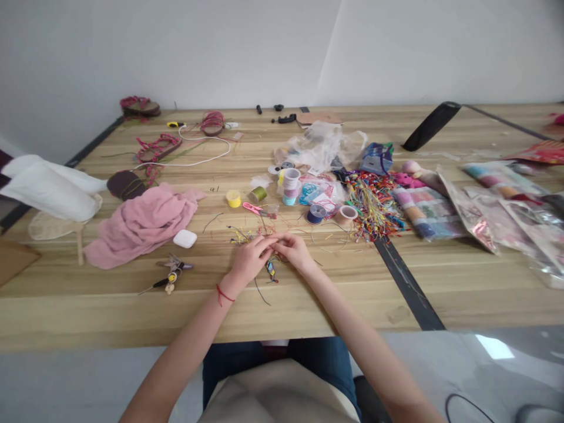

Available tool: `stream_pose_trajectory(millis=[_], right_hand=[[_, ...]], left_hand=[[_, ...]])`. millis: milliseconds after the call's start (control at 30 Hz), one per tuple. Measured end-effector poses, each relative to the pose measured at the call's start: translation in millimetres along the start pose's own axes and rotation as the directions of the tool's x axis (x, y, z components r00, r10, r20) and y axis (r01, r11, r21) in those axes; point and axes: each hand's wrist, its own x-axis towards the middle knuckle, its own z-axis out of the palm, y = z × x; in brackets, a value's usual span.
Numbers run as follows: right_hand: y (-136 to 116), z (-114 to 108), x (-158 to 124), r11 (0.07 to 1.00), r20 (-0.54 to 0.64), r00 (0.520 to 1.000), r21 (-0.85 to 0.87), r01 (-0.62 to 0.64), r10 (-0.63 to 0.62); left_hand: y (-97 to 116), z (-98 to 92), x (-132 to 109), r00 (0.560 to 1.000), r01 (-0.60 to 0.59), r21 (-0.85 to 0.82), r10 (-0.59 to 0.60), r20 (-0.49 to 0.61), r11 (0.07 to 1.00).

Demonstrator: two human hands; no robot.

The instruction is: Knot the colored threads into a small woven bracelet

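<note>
My left hand (253,258), with a red string bracelet at its wrist, meets my right hand (294,250) at the fingertips, low over the table. Both hands are closed in a pinch on thin cord, mostly hidden by the fingers. Just below them a small knotted cord piece (270,270) in blue, yellow and black shows, with a red tip. A loose dark cord (262,292) trails toward me. Beyond my left fingers lie short yellow and dark cord ends (240,235). Pink thread snips (253,209) rest past my hands.
Behind my hands stand a yellow spool (233,198), a green spool (258,194), stacked spools (291,187) and a navy spool (316,214). Right lies a heap of coloured cords (374,202). Left are a pink cloth (143,226), a white case (185,238) and keys (171,274).
</note>
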Motion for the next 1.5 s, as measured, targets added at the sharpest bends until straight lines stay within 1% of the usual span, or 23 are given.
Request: stream_pose_trajectory(millis=[133, 233, 333, 467, 633, 767, 900, 1000, 1100, 1233, 1400, 1500], right_hand=[[-3, 0, -1, 0.998, -0.004, 1.000, -0.050, 0.028, -0.028], [-6, 0, -1, 0.987, -0.029, 0.995, -0.134, 0.091, -0.096], [-5, 0, -2, 0.975, -0.044, 0.989, -0.177, 0.135, -0.145], [-1, -3, -1, 0.970, -0.025, 0.989, -0.201, 0.138, -0.146], [3, -3, 1, 0.966, -0.023, 0.990, -0.221, 0.132, -0.140], [3, -1, 0, 0.974, -0.040, 0.990, -0.191, 0.124, -0.134], [2, 0, 0, 0.990, -0.008, 0.993, -0.080, 0.115, -0.116], [3, 0, 1, 0.993, -0.004, 0.993, 0.003, 0.117, -0.117], [3, 0, 1, 0.990, 0.014, 0.991, 0.051, 0.129, -0.129], [3, 0, 1, 0.987, 0.070, 0.986, 0.064, 0.148, -0.152], [4, -1, 1, 0.992, 0.048, 0.991, 0.024, 0.122, -0.123], [2, -1, 0, 0.996, 0.055, 0.994, 0.025, 0.089, -0.090]], left_hand=[[1, -2.9, 2, 1.000, 0.004, -0.052, -0.005, -0.016, 0.999], [0, -4.9, 3, 0.998, 0.054, -0.057, -0.055, -0.022, 0.997], [-1, -5.6, 4, 0.996, 0.087, -0.065, -0.088, -0.021, 0.994], [-2, -5.4, 5, 0.996, 0.087, -0.087, -0.089, -0.021, 0.992], [-2, -4.3, 4, 0.997, 0.058, -0.056, -0.060, -0.038, 0.997], [0, -4.2, 4, 0.999, 0.023, -0.023, -0.025, -0.046, 0.999], [1, -5.6, 4, 0.999, 0.027, -0.031, -0.028, -0.037, 0.999], [2, -6.4, 4, 0.998, 0.039, -0.035, -0.040, -0.039, 0.999], [2, -6.2, 4, 0.999, 0.009, -0.048, -0.011, -0.036, 0.999], [1, -4.9, 4, 0.999, -0.018, -0.038, 0.016, -0.049, 0.999], [0, -3.3, 2, 0.998, -0.030, -0.003, 0.030, -0.046, 1.000], [1, -3.3, 2, 0.999, -0.023, 0.008, 0.023, -0.033, 1.000]])
